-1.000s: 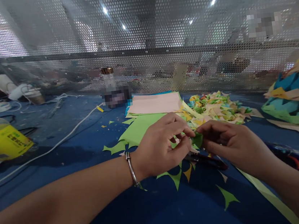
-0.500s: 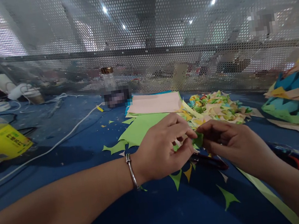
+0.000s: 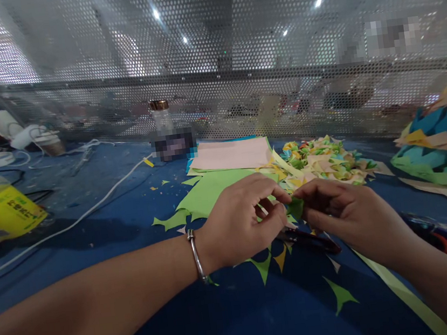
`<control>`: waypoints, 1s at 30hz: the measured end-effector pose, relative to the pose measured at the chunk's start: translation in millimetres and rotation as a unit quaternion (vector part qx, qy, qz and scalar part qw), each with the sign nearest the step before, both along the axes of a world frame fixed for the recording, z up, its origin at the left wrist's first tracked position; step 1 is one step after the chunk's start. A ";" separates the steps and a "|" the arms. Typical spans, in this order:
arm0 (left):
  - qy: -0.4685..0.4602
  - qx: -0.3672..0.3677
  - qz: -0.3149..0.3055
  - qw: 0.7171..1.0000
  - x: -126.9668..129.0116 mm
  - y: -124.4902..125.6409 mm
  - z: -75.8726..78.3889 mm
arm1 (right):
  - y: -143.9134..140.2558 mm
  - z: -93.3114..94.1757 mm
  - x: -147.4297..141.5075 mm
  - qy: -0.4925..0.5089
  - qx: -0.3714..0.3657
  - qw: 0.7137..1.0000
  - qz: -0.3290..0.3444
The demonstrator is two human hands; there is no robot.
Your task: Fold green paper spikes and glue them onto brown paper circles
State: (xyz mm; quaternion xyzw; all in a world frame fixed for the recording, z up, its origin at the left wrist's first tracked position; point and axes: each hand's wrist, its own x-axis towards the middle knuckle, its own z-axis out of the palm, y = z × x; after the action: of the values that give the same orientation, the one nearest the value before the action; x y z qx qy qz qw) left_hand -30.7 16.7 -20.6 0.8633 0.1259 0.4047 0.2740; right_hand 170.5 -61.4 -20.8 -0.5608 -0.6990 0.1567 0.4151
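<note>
We've got both hands meeting mid-frame over the blue table (image 3: 91, 216): left hand (image 3: 240, 222) and right hand (image 3: 347, 215) come together, fingertips pinched on 1 small green paper piece (image 3: 295, 208), held just above the tabletop btwn the 2 thumbs. Left wrist wears a silver bangle (image 3: 195, 255). Right under the hands lie dark-handled scissors (image 3: 307, 237), w/ green and yellow triangle scraps (image 3: 277, 258) scattered around them. Behind the hands sits a flat green sheet (image 3: 210, 191), a pink sheet (image 3: 232, 155) beyond it, and to the right a heap of folded multicolour pieces (image 3: 321, 163). Far right, a bigger stack of blue and yellow cut paper (image 3: 441, 151). Off left, a yellow-labelled bottle (image 3: 3, 213) on its side and a white cable (image 3: 101, 201) running across. Risk as we judge it: the piece is tiny and mostly hidden by fingers, so a slack pinch could let it slip down among the look-alike green scraps, and a hard press prob. creases it off-line. Scissors sit close below the right palm, so lowering that hand could catch the blades; can't tell if they're shut.
</note>
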 end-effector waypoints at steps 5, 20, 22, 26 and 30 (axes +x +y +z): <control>0.035 -0.107 0.003 0.994 2.4 0.3 2.0 | 0.2 -1.5 0.5 -0.006 -0.013 1.000 -0.001; 0.036 -0.166 -0.028 0.985 4.0 4.8 2.0 | 0.4 0.9 -3.5 0.003 -0.012 1.000 -0.001; 0.038 -0.170 -0.028 0.984 4.6 4.9 1.7 | 1.2 0.6 -3.9 0.005 -0.016 1.000 0.001; 0.040 -0.128 -0.001 0.991 4.3 5.1 -1.2 | 2.3 -1.5 -4.0 0.006 -0.011 1.000 -0.003; 0.037 -0.019 0.023 0.999 4.0 8.0 -7.6 | 0.9 -4.7 -4.0 0.008 -0.024 1.000 0.004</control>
State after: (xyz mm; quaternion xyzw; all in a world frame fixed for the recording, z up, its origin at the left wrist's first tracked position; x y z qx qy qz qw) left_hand -26.7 24.7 -28.2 0.8690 0.1637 0.3763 0.2764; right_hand 166.5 -60.4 -25.5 -0.5669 -0.6935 0.1797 0.4066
